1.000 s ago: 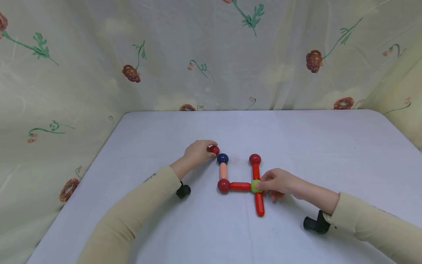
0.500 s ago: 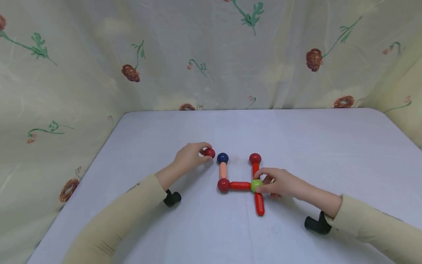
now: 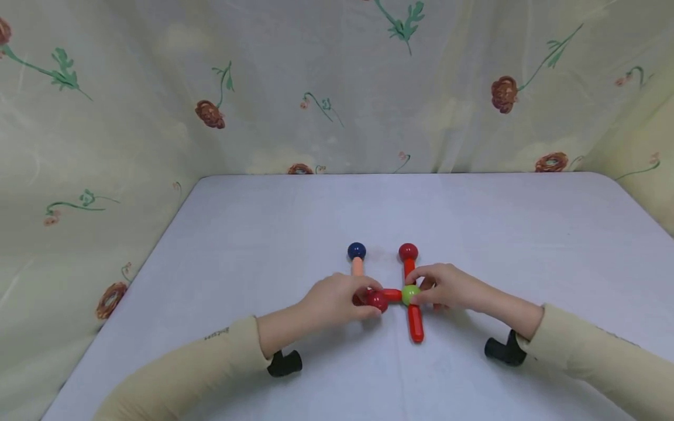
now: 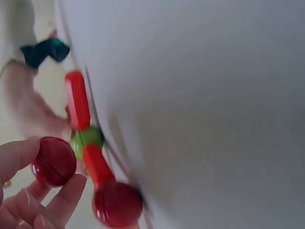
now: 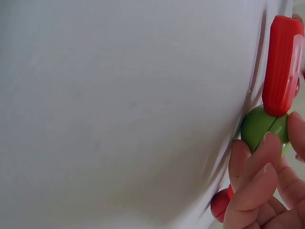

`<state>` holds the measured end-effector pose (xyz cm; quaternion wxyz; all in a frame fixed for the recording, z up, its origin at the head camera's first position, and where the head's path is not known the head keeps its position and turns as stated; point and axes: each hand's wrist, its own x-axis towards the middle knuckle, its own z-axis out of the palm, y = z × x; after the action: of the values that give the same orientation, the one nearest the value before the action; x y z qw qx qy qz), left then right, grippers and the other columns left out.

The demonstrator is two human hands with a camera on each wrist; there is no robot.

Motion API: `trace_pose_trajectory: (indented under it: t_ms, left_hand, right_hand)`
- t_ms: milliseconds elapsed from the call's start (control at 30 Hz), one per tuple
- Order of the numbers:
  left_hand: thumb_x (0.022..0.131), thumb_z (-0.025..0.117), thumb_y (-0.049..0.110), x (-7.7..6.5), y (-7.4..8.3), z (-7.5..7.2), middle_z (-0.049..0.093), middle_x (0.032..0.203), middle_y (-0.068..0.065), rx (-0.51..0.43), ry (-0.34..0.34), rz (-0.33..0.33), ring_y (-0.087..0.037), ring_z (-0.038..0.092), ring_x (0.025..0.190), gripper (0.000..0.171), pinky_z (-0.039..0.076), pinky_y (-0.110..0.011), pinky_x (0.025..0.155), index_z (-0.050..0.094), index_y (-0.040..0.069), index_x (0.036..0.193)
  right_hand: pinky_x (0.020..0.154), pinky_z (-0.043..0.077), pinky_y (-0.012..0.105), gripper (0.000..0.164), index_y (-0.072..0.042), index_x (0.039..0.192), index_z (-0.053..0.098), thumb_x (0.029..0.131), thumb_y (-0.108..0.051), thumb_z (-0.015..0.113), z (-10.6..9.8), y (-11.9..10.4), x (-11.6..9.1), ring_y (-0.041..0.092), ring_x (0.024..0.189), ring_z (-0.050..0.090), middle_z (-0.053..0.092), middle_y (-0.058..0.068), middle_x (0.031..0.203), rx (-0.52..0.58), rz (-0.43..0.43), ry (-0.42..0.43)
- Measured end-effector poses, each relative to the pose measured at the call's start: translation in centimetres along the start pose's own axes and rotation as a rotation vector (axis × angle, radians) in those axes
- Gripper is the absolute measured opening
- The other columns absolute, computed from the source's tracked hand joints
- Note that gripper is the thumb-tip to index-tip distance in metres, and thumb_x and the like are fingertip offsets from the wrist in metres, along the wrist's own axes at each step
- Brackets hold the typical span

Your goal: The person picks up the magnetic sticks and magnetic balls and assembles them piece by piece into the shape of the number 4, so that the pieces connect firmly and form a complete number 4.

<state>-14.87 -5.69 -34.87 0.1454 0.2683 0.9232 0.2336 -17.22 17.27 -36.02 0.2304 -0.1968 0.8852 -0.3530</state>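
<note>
Between thumb and fingers my left hand pinches a loose red ball, raised over the assembly's left corner. That corner's red ball is mostly hidden in the head view. My right hand grips the green ball at the junction. From the green ball, one red rod points toward me with a bare end, another red rod runs left, and a third reaches a red ball at the far side. A peach rod leads from the left corner to a blue ball.
The assembly lies flat on a white-covered table. Behind and beside the table hangs a pale curtain with printed flowers. A black wrist camera sits under the left cuff and another wrist camera under the right.
Carrying the loose red ball, my left hand has come from beside the blue ball, first left, then toward me and right, to the left corner. My right hand stays at the green ball.
</note>
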Motion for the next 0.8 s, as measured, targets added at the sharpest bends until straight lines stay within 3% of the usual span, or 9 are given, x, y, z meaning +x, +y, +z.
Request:
trace_pose_trajectory:
  t_ms: [167, 367, 533, 800]
  left_hand:
    - [0.077, 0.073, 0.03, -0.5, 1.6, 1.5, 0.064, 0.08, 0.01, 0.005, -0.118, 0.046, 0.001, 0.053, 0.067, 0.035, 0.042, -0.015, 0.057, 0.063, 0.021, 0.11]
    - [0.077, 0.073, 0.027, -0.4, 3.0, 2.7, 0.061, 0.074, 0.013, 0.049, -0.241, 0.161, 0.003, 0.052, 0.066, 0.036, 0.042, -0.011, 0.058, 0.064, 0.022, 0.112]
    - [0.078, 0.073, 0.025, 0.0, 3.4, 3.1, 0.061, 0.077, 0.012, 0.096, -0.267, 0.218, 0.002, 0.049, 0.068, 0.038, 0.04, -0.01, 0.06, 0.062, 0.023, 0.115]
    - [0.081, 0.07, 0.025, 0.0, 3.3, 3.3, 0.065, 0.086, 0.013, 0.093, -0.261, 0.256, 0.004, 0.052, 0.072, 0.039, 0.04, -0.008, 0.062, 0.062, 0.024, 0.118]
  right_hand:
    - [0.053, 0.048, 0.028, 0.03, -0.005, 0.107, 0.06, 0.08, -0.016, 0.069, -0.1, 0.3, 0.2, 0.014, 0.052, 0.052, 0.058, 0.004, 0.081, -0.001, -0.001, -0.003]
    - [0.052, 0.047, 0.028, 0.03, -0.005, 0.108, 0.06, 0.081, -0.017, 0.068, -0.3, 0.3, 0.1, 0.015, 0.051, 0.051, 0.056, 0.003, 0.078, 0.021, -0.017, -0.012]
    - [0.051, 0.045, 0.026, 0.029, -0.005, 0.107, 0.06, 0.082, -0.018, 0.068, -0.3, 0.1, 0.1, 0.014, 0.05, 0.05, 0.055, 0.003, 0.077, 0.027, -0.017, -0.022]
    - [0.051, 0.046, 0.026, 0.027, -0.007, 0.104, 0.061, 0.081, -0.019, 0.068, -0.3, 0.6, 0.4, 0.015, 0.048, 0.049, 0.054, 0.004, 0.077, 0.021, -0.009, -0.019]
